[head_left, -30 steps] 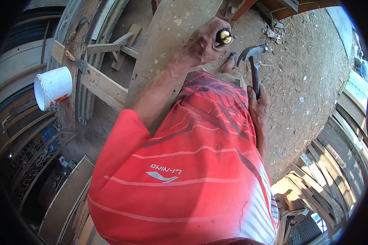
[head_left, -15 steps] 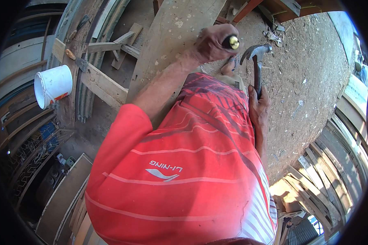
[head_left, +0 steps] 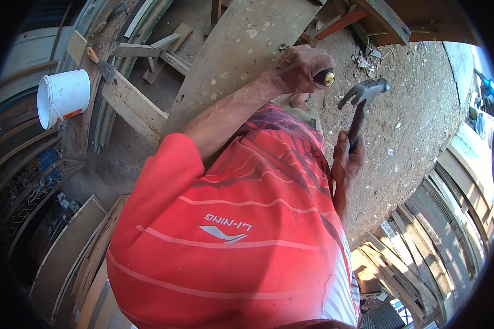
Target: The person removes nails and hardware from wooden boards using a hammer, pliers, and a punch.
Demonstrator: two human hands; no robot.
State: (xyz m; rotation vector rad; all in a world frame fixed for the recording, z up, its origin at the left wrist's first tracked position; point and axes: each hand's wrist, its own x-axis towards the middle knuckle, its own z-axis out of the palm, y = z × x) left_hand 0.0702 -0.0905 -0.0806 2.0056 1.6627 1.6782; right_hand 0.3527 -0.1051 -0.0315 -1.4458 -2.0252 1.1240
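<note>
My left hand is closed around the dark handle of a hand tool, whose rounded end is yellow and shiny. The rest of that tool is hidden by the hand, so its kind does not show. A long pale wooden board, spotted with white, lies beneath and beside this hand. To the right, my right hand grips a claw hammer by its dark handle. The hammer head is raised to the right of the tool's end, apart from it, with the claw pointing left.
At the left a white bucket stands near a scraper with a wooden handle on a wooden frame. Loose timber is piled at the lower right. Wood scraps lie on the dirt ground beyond the hammer.
The hammer has shifted right, its head farther from the tool's end and its handle now slanted. My left hand has moved slightly right in view, still holding the tool. The whole view has shifted a little.
</note>
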